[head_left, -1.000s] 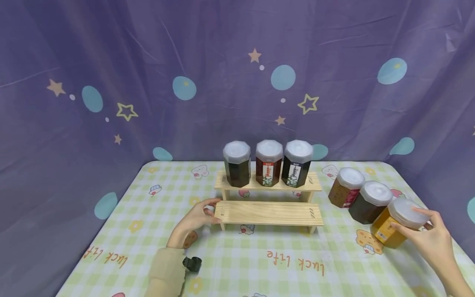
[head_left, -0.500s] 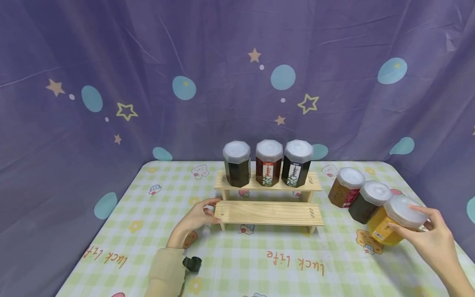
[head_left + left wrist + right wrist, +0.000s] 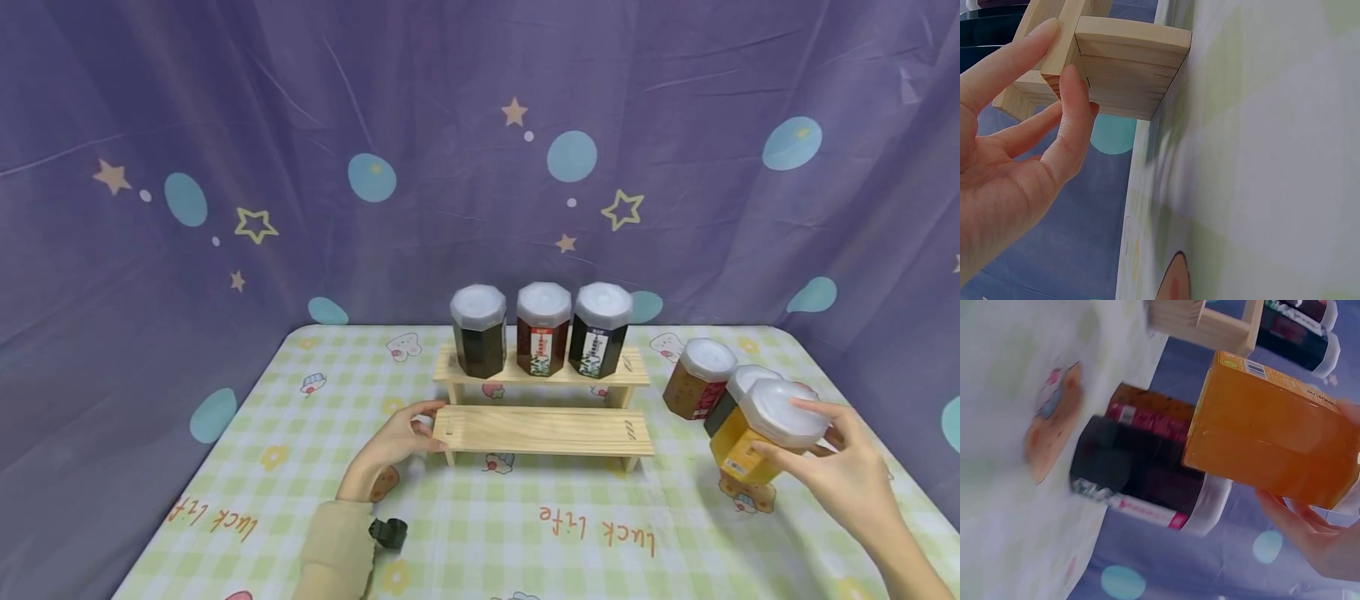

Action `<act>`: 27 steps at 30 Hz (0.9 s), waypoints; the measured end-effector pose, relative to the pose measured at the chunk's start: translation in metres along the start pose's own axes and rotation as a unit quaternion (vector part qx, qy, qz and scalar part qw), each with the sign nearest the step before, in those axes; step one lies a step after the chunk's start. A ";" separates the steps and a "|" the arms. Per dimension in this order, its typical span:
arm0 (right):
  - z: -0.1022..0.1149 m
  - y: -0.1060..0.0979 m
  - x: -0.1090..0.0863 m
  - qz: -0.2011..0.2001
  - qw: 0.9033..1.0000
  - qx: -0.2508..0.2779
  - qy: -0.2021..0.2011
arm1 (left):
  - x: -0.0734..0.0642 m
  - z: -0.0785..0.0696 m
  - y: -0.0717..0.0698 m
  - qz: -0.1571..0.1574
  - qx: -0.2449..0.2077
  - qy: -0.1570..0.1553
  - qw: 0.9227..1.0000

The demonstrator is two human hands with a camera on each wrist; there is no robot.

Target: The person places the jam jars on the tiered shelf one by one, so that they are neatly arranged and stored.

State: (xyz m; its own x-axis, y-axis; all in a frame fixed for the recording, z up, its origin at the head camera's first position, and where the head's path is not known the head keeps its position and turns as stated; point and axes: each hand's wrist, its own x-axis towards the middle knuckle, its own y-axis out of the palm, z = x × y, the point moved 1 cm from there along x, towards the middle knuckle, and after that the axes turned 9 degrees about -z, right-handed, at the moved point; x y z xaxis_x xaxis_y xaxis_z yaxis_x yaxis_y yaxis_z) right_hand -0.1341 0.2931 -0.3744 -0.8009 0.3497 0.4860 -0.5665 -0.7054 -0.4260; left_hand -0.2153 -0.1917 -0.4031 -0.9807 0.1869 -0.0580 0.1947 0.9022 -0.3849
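My right hand point(image 3: 843, 467) grips an orange jar point(image 3: 741, 448) with a white lid. The jar is tilted and held off the cloth, its lid end nearest my palm; the right wrist view shows its amber body point(image 3: 1266, 434) up close. My left hand point(image 3: 396, 439) pinches the left end of the lower step of a two-step wooden shelf point(image 3: 536, 430), thumb and fingertips point(image 3: 1072, 84) at the board's end. Two dark jars point(image 3: 480, 333) and a reddish-brown jar point(image 3: 543, 332) stand on the upper step. The lower step carries nothing.
Behind the orange jar, a dark jar point(image 3: 1138, 469) is partly hidden in the head view. Beside it stands a brown jar with a pink label point(image 3: 697, 383). A checked cloth point(image 3: 480, 542) covers the table; a purple curtain point(image 3: 450, 83) hangs behind.
The orange jar has come up off the cloth and moved left in my right hand, covering more of the dark jar. My left hand and the shelf have stayed put.
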 end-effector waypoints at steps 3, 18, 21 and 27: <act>0.009 0.006 0.000 0.012 1.000 0.009 -0.018 | 0.003 0.006 0.000 0.000 -0.002 0.000 1.000; 0.046 0.045 0.006 0.066 0.991 0.077 -0.087 | 0.016 0.032 0.001 -0.019 0.002 -0.002 1.000; 0.051 0.052 0.006 0.070 0.990 0.080 -0.088 | 0.016 0.032 0.001 -0.016 0.000 -0.002 1.000; 0.061 0.067 0.008 0.090 0.986 0.101 -0.097 | 0.014 0.027 0.000 -0.008 -0.001 -0.002 1.000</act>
State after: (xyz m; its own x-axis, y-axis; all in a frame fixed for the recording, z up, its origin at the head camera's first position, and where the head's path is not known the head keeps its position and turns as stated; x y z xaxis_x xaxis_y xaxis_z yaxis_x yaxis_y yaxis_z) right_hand -0.1662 0.2113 -0.3526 -0.8216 0.0968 0.5618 -0.3526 -0.8607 -0.3674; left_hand -0.2296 -0.1995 -0.4283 -0.9838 0.1708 -0.0544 0.1785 0.9059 -0.3839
